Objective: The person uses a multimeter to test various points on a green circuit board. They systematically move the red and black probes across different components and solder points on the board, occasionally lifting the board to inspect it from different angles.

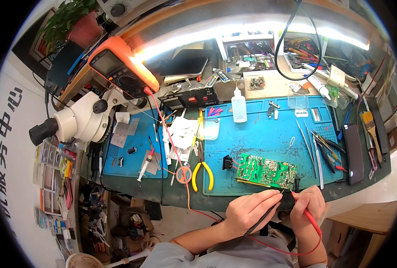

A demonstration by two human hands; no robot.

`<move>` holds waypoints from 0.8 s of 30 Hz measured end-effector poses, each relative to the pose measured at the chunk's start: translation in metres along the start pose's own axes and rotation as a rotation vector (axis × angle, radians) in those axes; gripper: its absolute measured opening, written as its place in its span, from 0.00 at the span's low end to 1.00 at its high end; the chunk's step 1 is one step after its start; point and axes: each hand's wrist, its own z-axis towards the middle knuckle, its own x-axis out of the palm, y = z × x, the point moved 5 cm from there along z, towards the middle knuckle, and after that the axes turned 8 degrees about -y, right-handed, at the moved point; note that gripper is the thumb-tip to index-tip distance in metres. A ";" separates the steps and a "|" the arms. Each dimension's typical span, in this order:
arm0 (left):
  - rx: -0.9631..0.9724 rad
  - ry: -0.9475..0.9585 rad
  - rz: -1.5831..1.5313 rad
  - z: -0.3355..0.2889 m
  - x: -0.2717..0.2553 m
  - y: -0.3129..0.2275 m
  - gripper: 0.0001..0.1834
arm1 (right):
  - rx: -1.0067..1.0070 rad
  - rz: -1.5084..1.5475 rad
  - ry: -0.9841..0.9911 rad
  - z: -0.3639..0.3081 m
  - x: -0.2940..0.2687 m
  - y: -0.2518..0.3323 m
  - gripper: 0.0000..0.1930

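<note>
A green circuit board (265,171) lies solder side up on the blue work mat (252,138), near its front edge. A black socket (227,162) is wired to the board's left end. My left hand (251,210) is closed around a black test probe (259,220), its tip by the board's lower right corner. In my right hand (309,204) a red test probe (312,219) is gripped, its tip close to the same corner. Whether either tip touches the board, I cannot tell. An orange multimeter (123,71) stands at the upper left with the red lead plugged in.
Yellow-handled pliers (203,177) lie left of the board. Tweezers (306,143) and black pliers (325,156) are at its right, beside a dark phone-like slab (353,154). A white bottle (238,107) stands behind. A microscope (75,118) juts in at left. A cable loop hangs overhead.
</note>
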 end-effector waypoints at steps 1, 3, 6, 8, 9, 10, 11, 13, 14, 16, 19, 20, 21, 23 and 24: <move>0.000 0.000 0.000 0.000 0.000 0.000 0.18 | 0.000 -0.003 0.000 0.000 0.000 0.000 0.08; -0.004 -0.001 -0.006 0.000 0.000 0.000 0.18 | 0.000 0.003 -0.004 0.000 0.000 0.000 0.08; -0.008 -0.002 -0.011 -0.001 0.000 0.001 0.18 | -0.007 0.005 -0.003 -0.001 0.001 0.000 0.08; -0.006 -0.001 -0.014 -0.001 0.000 0.001 0.18 | -0.012 -0.001 -0.004 0.000 0.001 0.000 0.08; -0.007 0.000 -0.014 -0.002 0.000 0.001 0.18 | -0.013 -0.003 -0.004 0.000 0.001 0.001 0.08; -0.008 0.001 -0.014 -0.002 0.000 0.001 0.18 | -0.014 -0.005 -0.003 0.000 0.001 0.002 0.08; -0.008 0.001 -0.013 -0.002 0.000 0.001 0.18 | -0.015 -0.003 -0.001 0.001 0.001 0.002 0.08; -0.008 0.001 -0.013 -0.002 0.000 0.001 0.18 | -0.017 0.003 0.003 0.001 0.001 0.002 0.08; -0.010 0.004 -0.012 -0.002 0.000 0.001 0.18 | -0.025 0.004 0.002 0.001 0.001 0.002 0.08; -0.014 0.009 -0.009 -0.001 -0.001 0.000 0.18 | -0.042 0.005 0.000 0.001 0.002 0.002 0.08; -0.005 0.007 -0.003 0.000 0.000 0.000 0.18 | -0.055 0.005 0.005 0.003 0.002 0.003 0.08; -0.008 0.009 -0.003 0.000 0.000 0.000 0.18 | -0.052 0.005 0.004 0.002 0.001 0.002 0.08; -0.010 0.010 0.001 0.001 0.000 -0.001 0.19 | -0.050 0.008 0.003 0.002 0.001 0.001 0.08; -0.004 0.010 0.010 0.001 0.000 -0.003 0.18 | -0.045 0.015 0.001 0.001 0.002 0.001 0.08; 0.004 0.008 0.014 0.001 0.001 -0.003 0.18 | -0.043 0.016 0.000 0.001 0.001 0.001 0.08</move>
